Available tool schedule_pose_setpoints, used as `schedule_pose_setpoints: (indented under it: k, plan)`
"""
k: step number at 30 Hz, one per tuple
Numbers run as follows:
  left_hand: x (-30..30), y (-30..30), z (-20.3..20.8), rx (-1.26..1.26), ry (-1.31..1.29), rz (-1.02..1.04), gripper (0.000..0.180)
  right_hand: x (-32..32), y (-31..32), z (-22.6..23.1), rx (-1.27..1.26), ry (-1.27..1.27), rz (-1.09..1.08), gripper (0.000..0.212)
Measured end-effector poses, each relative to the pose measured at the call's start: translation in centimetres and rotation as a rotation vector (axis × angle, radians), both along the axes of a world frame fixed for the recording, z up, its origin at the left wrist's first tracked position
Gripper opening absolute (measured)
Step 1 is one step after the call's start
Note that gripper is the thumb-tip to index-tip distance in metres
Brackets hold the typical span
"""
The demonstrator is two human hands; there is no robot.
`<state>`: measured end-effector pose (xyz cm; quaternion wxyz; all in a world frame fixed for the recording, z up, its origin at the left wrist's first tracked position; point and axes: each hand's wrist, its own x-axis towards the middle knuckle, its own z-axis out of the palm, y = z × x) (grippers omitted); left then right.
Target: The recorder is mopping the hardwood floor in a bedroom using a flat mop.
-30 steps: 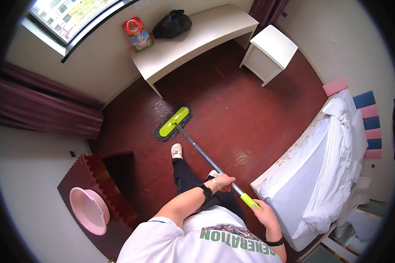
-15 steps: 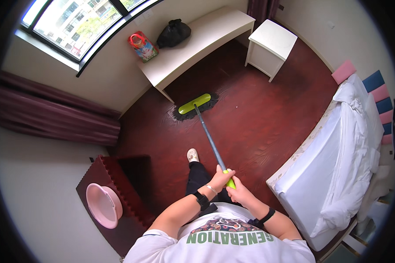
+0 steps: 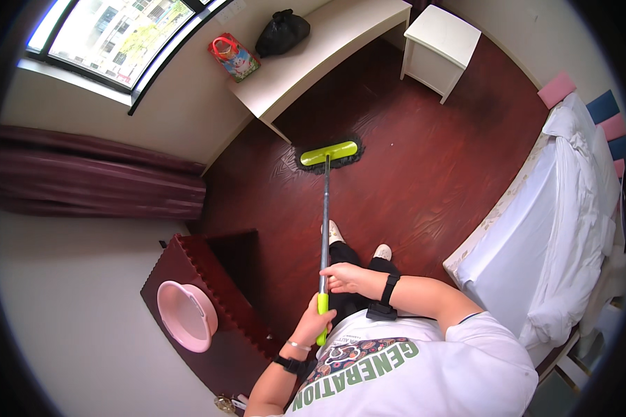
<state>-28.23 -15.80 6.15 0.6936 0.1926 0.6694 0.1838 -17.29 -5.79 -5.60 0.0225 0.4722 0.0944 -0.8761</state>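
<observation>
I see the flat mop [image 3: 325, 208] standing nearly upright ahead of me, its green head [image 3: 329, 153] flat on the dark red wooden floor [image 3: 410, 181], just short of the white bench [image 3: 313, 55]. My left hand [image 3: 318, 321] has its grip wrapped tight around the green handle end; my right hand [image 3: 346, 278] is closed around the metal pole just above. The bench carries a black bag [image 3: 282, 33] and a red gift bag [image 3: 234, 57]. A white bed [image 3: 535, 236] lies to my right, a pink basin [image 3: 186, 315] to my left.

A green mop head [image 3: 329, 153] rests flat on the dark red wooden floor [image 3: 424, 174].
</observation>
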Motion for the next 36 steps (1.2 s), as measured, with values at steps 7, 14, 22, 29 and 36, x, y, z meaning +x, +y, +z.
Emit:
schedule_pose_setpoints:
  k: [7, 14, 22, 29, 36]
  plan:
    - [-1.0, -2.9, 2.6, 0.177, 0.083, -0.249, 0.067, -1.6, -3.3, -0.4, -0.197, 0.004, 0.04, 0.014]
    - [-4.0, 7.8, 1.9, -0.045, 0.076, -0.344, 0.063, -6.5, 4.3, -2.8, 0.033, -0.136, -0.343, 0.004]
    - [-3.4, 15.7, -2.4, 0.08, 0.089, -0.384, 0.044, -6.3, 12.6, -5.1, 0.239, -0.326, -0.523, 0.011]
    - [-1.2, 10.6, -1.9, 0.016, -0.14, -0.201, 0.056, -2.3, 8.0, -5.1, 0.045, -0.105, -0.576, 0.006]
    - [-3.7, 3.4, 6.1, -0.269, -0.347, 0.15, 0.063, -0.4, 0.2, 0.6, -0.341, 0.197, -0.364, 0.007]
